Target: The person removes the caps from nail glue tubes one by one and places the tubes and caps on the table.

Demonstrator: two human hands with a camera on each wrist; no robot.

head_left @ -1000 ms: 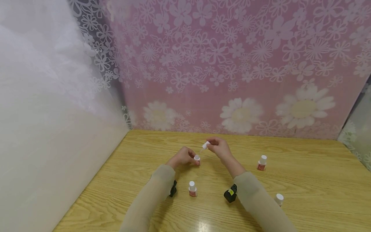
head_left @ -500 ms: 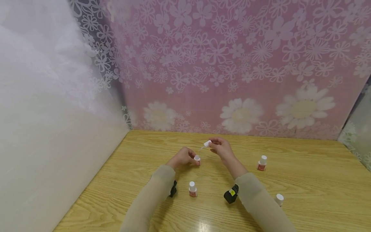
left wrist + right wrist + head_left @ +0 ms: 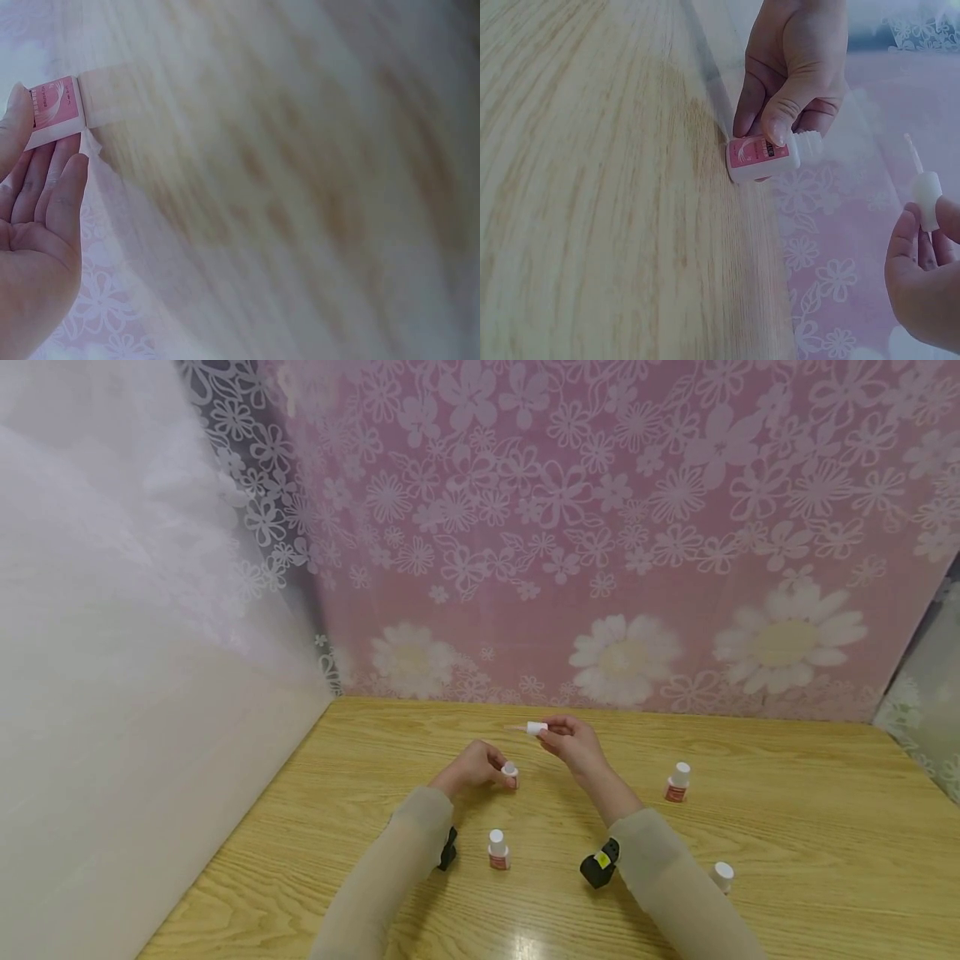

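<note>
My left hand (image 3: 474,765) holds a small white bottle (image 3: 511,774) by its sides, thumb across the label. The bottle has no cap on, and its threaded neck shows in the right wrist view. Its pink-red label (image 3: 56,103) faces the left wrist camera, and its base is at the tabletop. In my right hand (image 3: 576,748) a white brush cap (image 3: 927,196) is pinched between thumb and fingers. A thin brush (image 3: 913,152) extends from the cap, roughly level in the head view, pointing left and clear of the bottle.
Three similar capped bottles stand on the wooden table (image 3: 315,852): one (image 3: 498,852) in front of my hands, one (image 3: 677,783) to the right, and one (image 3: 723,875) partly behind my right sleeve. A floral pink sheet (image 3: 525,610) borders the table's back.
My right hand has moved slightly right with the brush cap. The brush has swung from pointing down toward the bottle neck to lying nearly level. My left hand and the bottle stay put.
</note>
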